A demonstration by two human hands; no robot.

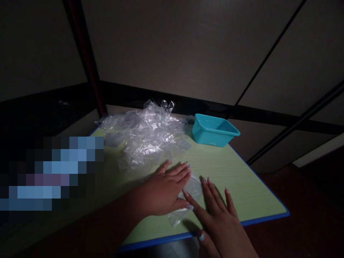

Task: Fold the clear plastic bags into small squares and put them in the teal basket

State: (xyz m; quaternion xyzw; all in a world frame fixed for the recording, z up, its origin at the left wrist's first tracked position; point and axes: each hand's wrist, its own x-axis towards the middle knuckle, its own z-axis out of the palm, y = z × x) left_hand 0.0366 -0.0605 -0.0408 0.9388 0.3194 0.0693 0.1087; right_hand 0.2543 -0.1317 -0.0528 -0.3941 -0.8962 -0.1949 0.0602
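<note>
A small clear plastic bag lies flat on the green table near its front edge. My left hand rests on the bag's left part, palm down with fingers spread. At the bag's right side is my right hand, its fingers apart and its index fingertip over the plastic near my left thumb. Beyond my left hand spreads a large heap of crumpled clear plastic bags. Neither hand grips anything.
A turquoise plastic basket stands at the table's back right edge. The table has a blue rim. Cabinet panels rise behind it. A pixelated patch covers the left side.
</note>
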